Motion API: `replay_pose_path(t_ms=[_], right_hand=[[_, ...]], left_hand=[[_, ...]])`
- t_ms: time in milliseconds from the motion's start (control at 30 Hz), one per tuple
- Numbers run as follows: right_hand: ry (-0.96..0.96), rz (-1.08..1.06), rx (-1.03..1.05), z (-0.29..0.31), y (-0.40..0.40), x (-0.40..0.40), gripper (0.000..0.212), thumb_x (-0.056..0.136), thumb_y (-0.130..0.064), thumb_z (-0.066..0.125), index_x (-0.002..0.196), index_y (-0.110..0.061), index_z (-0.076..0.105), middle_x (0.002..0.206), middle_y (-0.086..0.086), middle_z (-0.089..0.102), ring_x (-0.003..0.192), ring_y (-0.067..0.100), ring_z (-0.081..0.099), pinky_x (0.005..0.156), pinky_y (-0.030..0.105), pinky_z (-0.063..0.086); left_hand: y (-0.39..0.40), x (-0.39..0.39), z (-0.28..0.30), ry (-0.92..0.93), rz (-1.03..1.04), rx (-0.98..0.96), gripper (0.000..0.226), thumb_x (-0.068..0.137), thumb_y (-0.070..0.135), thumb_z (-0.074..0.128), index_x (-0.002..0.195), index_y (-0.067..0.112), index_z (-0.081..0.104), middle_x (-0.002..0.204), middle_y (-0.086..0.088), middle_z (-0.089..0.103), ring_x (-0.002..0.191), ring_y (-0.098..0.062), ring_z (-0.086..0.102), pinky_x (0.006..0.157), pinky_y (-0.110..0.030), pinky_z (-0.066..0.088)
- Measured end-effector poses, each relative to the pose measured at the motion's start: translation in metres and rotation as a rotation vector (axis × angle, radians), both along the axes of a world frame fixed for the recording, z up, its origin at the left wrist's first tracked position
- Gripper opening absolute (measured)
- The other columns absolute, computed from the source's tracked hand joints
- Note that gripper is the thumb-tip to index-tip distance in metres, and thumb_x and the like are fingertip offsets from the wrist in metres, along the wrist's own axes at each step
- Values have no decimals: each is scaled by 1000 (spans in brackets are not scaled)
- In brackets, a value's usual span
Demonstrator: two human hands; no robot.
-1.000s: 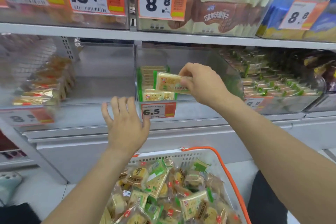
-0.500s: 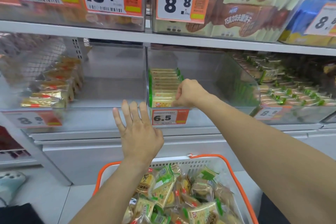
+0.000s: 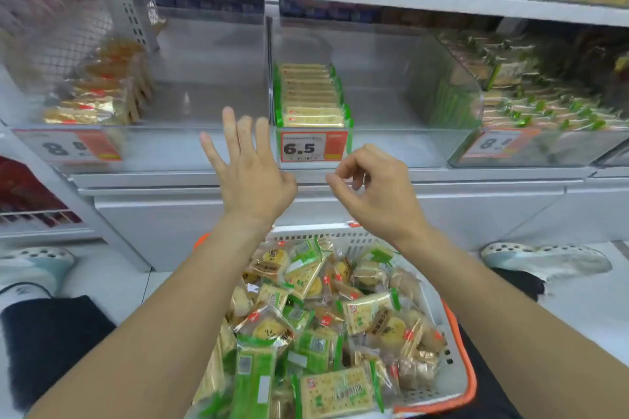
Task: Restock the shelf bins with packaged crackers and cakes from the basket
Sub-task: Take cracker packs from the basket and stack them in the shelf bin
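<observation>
Both hands hover empty between shelf and basket: the left hand (image 3: 253,177) has straight, spread fingers, the right hand (image 3: 374,185) loosely curled ones. One row of green-edged cracker packets (image 3: 311,97) stands against the left wall of the clear plastic shelf bin (image 3: 391,143). More packets fill the white, orange-rimmed plastic basket (image 3: 456,343) below.

A shop is shown: price tags (image 3: 313,147) are fixed to clear shelf bins (image 3: 391,146) stocked with packaged snacks.
</observation>
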State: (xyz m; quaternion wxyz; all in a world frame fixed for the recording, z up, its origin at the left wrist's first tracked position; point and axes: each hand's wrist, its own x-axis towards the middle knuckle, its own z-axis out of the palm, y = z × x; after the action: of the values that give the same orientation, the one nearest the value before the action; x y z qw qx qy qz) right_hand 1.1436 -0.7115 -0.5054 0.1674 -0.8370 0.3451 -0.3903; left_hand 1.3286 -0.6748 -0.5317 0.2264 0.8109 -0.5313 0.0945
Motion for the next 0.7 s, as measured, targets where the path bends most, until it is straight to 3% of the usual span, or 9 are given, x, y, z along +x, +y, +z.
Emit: replay_pose_path(t_ms=[100, 200, 300, 433, 533, 633, 700], right_hand=[[295, 161, 278, -50, 43, -36, 13, 86, -23, 76, 79, -20, 65, 75, -10, 60, 69, 6, 54, 64, 14, 39], [583, 302, 489, -98, 69, -66, 9, 87, -29, 75, 83, -26, 67, 80, -14, 63, 74, -1, 58, 67, 9, 39], [705, 305, 593, -127, 90, -85, 21, 79, -34, 80, 95, -27, 69, 89, -14, 65, 81, 2, 59, 71, 16, 47], [804, 310, 772, -145, 111, -94, 64, 63, -50, 90, 117, -23, 67, 108, -10, 65, 95, 8, 59, 83, 28, 52], [883, 316, 699, -162, 120, -94, 66, 57, -54, 88, 112, -24, 66, 103, -8, 63, 94, 15, 56, 85, 37, 51], [878, 270, 690, -169, 123, -95, 58, 58, -52, 87, 106, -27, 66, 99, -9, 58, 95, 14, 51, 83, 34, 47], [808, 244, 711, -165, 123, -96, 44, 62, -45, 89, 95, -29, 63, 91, -11, 56, 88, 13, 50, 78, 31, 47]], left_hand=[[16, -6, 4, 147, -25, -125, 80, 75, 24, 65, 147, 9, 34, 158, -17, 25, 152, -37, 8, 121, -60, 9], [53, -30, -7, 331, -123, -277, 53, 82, 19, 61, 133, 8, 48, 138, -10, 43, 131, -28, 43, 106, -38, 35], [97, -59, -41, 573, -255, -21, 15, 91, 14, 59, 105, 18, 62, 107, 6, 57, 101, -16, 57, 87, -28, 43], [147, -95, -94, 682, -338, 307, 11, 96, 17, 57, 93, 27, 61, 92, 14, 62, 82, -7, 61, 76, -27, 50], [172, -115, -126, 705, -341, 449, 9, 96, 21, 53, 98, 26, 60, 100, 11, 58, 92, -10, 57, 83, -29, 48], [187, -120, -141, 661, -363, 545, 17, 97, 25, 51, 114, 25, 56, 116, 9, 49, 109, -11, 51, 93, -30, 43], [192, -117, -142, 699, -351, 524, 26, 97, 27, 54, 123, 26, 51, 123, 11, 43, 113, -6, 46, 93, -22, 40]])
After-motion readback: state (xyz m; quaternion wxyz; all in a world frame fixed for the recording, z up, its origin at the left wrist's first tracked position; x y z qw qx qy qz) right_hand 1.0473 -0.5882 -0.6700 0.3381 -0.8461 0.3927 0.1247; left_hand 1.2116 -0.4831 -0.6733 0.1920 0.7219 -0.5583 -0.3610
